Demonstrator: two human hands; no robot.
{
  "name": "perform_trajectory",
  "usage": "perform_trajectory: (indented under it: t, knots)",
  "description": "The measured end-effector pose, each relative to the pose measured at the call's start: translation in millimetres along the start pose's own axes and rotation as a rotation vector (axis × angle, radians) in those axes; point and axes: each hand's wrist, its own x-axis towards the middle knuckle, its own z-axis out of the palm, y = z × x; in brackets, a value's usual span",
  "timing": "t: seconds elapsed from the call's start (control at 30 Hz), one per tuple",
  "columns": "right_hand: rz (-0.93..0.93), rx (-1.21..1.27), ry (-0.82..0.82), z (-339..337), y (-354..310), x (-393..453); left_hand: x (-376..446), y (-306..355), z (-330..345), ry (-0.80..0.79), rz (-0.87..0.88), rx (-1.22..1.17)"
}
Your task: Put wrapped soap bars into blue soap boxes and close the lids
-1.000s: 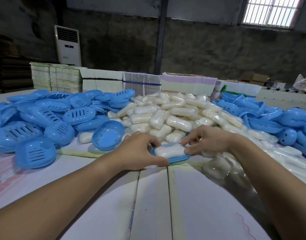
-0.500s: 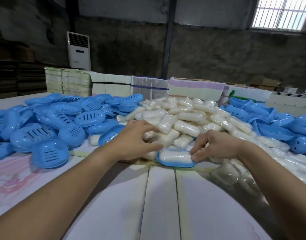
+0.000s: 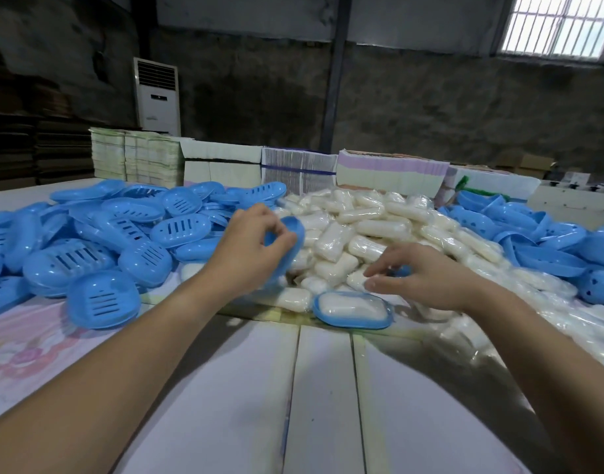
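A blue soap box base (image 3: 353,321) lies on the table in front of me with a wrapped white soap bar (image 3: 351,307) in it, uncovered. My left hand (image 3: 249,248) is shut on a blue lid (image 3: 292,241), held tilted on edge above the table to the left of the base. Just above and to the right of the base hovers my right hand (image 3: 420,275), fingers spread and holding nothing. Behind both hands rises a large pile of wrapped soap bars (image 3: 365,227).
Several slotted blue lids (image 3: 98,241) are heaped at the left. Blue box bases (image 3: 546,241) are heaped at the right. Stacks of flat printed cartons (image 3: 389,171) line the far edge. White table boards (image 3: 259,405) stretch towards me.
My left hand left the filled base, reached to the lid heap and lifted one blue lid. My right hand let go of the base and rose slightly.
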Motion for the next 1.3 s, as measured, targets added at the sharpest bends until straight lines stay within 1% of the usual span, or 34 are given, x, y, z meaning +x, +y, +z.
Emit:
perform_trajectory:
  t: [0.07, 0.13, 0.27, 0.37, 0.43, 0.53, 0.6, 0.63, 0.7, 0.77, 0.83, 0.9, 0.97, 1.07, 1.17, 1.2, 1.23, 1.3]
  knots:
    - [-0.050, 0.018, 0.053, 9.3, -13.9, 1.5, -8.2, 20.6, 6.7, -0.010, 0.064, -0.259]
    - [-0.064, 0.088, 0.074, 20.4, -27.6, 1.4, -16.2, 35.8, 15.6, -0.037, 0.081, -0.425]
    - [-0.017, 0.409, 0.088, 34.0, -45.6, 0.3, -23.9, 50.0, 24.8, -0.061, 0.071, -0.569]
    - [-0.056, 0.684, 0.117, 37.2, -45.7, 0.6, -23.6, 52.7, 22.7, -0.060, 0.075, -0.640]
    - [-0.081, 0.801, 0.147, 40.0, -43.0, 0.9, -23.4, 52.7, 22.6, -0.077, 0.096, -0.663]
    - [-0.105, 0.893, 0.172, 41.6, -38.7, 1.6, -23.2, 49.6, 27.3, -0.127, 0.063, -0.815]
    - [-0.119, 0.860, 0.176, 35.0, -34.9, 1.9, -22.1, 48.5, 28.9, -0.152, -0.015, -0.938]
    - [-0.114, 0.799, 0.182, 29.6, -31.7, 1.9, -20.4, 47.0, 28.7, -0.132, -0.063, -0.948]
    - [-0.073, 0.586, 0.190, 15.9, -22.2, 0.9, -16.0, 40.3, 27.1, -0.034, -0.154, -0.852]
    - [-0.034, 0.348, 0.134, 3.3, -9.8, -1.3, -12.8, 31.1, 24.8, 0.018, -0.158, -0.668]
    - [-0.003, 0.191, -0.008, -2.6, 0.9, -3.5, -13.7, 24.6, 24.9, -0.036, -0.097, -0.505]
    - [0.023, 0.097, -0.149, -1.4, 6.6, -3.9, -16.2, 20.6, 28.5, -0.128, -0.048, -0.356]
    - [0.038, 0.059, -0.238, 4.0, 9.4, -3.2, -18.0, 18.8, 32.6, -0.201, 0.000, -0.205]
    - [0.040, 0.065, -0.260, 10.8, 11.7, -1.7, -18.1, 15.9, 32.9, -0.328, -0.007, -0.120]
    - [0.018, 0.084, -0.257, 12.5, 11.1, -1.1, -21.3, 10.4, 31.5, -0.568, 0.040, 0.012]
    - [0.007, 0.094, -0.250, 12.9, 10.7, -0.9, -22.6, 9.7, 30.3, -0.625, 0.064, 0.046]
    - [-0.004, 0.102, -0.242, 13.4, 10.2, -0.6, -23.0, 9.0, 29.1, -0.646, 0.084, 0.067]
    - [-0.022, 0.100, -0.239, 15.1, 8.7, -0.2, -21.7, 6.6, 28.4, -0.613, 0.118, 0.087]
